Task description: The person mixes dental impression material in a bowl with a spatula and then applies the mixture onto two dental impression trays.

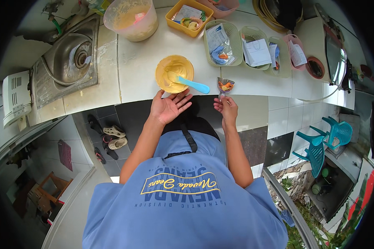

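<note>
A yellow bowl (pixel 167 66) of thick pale-yellow paste stands near the counter's front edge, a light-blue spatula (pixel 199 87) lying across it. My left hand (pixel 168 107) is palm up just below the bowl, fingers apart, holding nothing, fingertips close to its lower rim. My right hand (pixel 227 108) pinches the handle of a small clear, shallow piece (pixel 225 85) with orange and dark contents, too small to make out, held at the counter's edge right of the spatula.
A steel sink (pixel 68 62) is left; a tub (pixel 131 29) and several baskets (pixel 222 41) with papers and bags line the counter's back (pixel 133 79). A white appliance (pixel 324 45) is at right. Slippers (pixel 114 141) lie on the floor; teal chairs (pixel 316 153) are lower right.
</note>
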The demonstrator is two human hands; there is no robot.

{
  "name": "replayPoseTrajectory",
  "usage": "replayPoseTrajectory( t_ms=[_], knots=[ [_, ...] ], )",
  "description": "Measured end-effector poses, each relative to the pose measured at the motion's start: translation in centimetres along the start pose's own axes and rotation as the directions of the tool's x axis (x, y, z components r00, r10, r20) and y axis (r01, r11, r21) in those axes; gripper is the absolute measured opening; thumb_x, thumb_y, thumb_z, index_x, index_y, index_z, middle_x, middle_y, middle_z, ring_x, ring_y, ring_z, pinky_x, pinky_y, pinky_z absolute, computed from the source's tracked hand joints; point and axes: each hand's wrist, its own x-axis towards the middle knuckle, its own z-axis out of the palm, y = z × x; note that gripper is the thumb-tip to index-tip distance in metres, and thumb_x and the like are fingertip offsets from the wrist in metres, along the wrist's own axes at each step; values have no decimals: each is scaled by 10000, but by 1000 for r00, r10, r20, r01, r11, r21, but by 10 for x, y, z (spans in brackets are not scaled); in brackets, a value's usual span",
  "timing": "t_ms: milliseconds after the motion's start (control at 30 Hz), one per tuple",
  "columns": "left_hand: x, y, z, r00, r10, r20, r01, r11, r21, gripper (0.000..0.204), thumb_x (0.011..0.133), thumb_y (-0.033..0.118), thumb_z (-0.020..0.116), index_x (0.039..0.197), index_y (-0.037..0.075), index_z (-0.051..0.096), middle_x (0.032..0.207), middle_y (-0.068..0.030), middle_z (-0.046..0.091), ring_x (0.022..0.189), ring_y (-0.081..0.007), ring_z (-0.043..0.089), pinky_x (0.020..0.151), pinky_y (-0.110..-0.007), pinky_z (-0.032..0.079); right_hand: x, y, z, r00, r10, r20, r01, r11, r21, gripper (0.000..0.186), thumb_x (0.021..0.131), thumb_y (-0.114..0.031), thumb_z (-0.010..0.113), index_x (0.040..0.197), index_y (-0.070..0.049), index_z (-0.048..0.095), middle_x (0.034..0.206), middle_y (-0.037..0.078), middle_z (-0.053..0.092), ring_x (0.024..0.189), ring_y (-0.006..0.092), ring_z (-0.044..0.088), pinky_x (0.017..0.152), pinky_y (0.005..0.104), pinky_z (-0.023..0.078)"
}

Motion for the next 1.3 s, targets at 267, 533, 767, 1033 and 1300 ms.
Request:
replayPoseTrajectory(
  t_ms=[267,533,767,1033,1300],
  knots=[
    [-27,28,-57,682,371,-630,-522,851,-64,548,939,434,354,1285,10,388,1290,-163,454,1190,-298,469,1027,-531,342,18,23,-18,983,-80,167,60,991,120,164,968,-163,527,998,-8,573,857,106,672,669,131,633,627,237,538],
    [47,39,-4,204,437,-876,-666,718,202,848,831,697,321,1362,41,405,1379,-127,434,1234,-303,445,1030,-505,319,24,26,-25,964,-205,168,164,959,232,222,979,-202,522,995,7,595,844,92,670,677,116,625,640,236,531],
    [76,57,-16,25,296,-955,-752,635,177,900,773,751,365,1249,11,557,1209,-61,617,1037,-251,593,879,-380,470,28,40,-26,958,-250,137,222,956,189,233,977,-208,532,988,15,599,820,88,671,686,110,624,627,222,506],
    [72,53,-3,-7,276,-961,-755,629,186,826,770,735,394,1208,64,595,1208,-31,607,1037,-237,584,826,-395,491,23,35,-22,958,-261,122,236,953,190,245,974,-211,537,978,25,604,811,92,673,678,107,619,628,227,505],
    [67,47,4,16,305,-952,-730,654,197,816,790,734,372,1197,60,585,1197,-36,607,1049,-251,578,836,-395,494,23,30,-21,967,-243,71,229,960,161,228,973,-192,535,977,25,606,808,94,673,673,104,617,628,228,506]
  ],
)
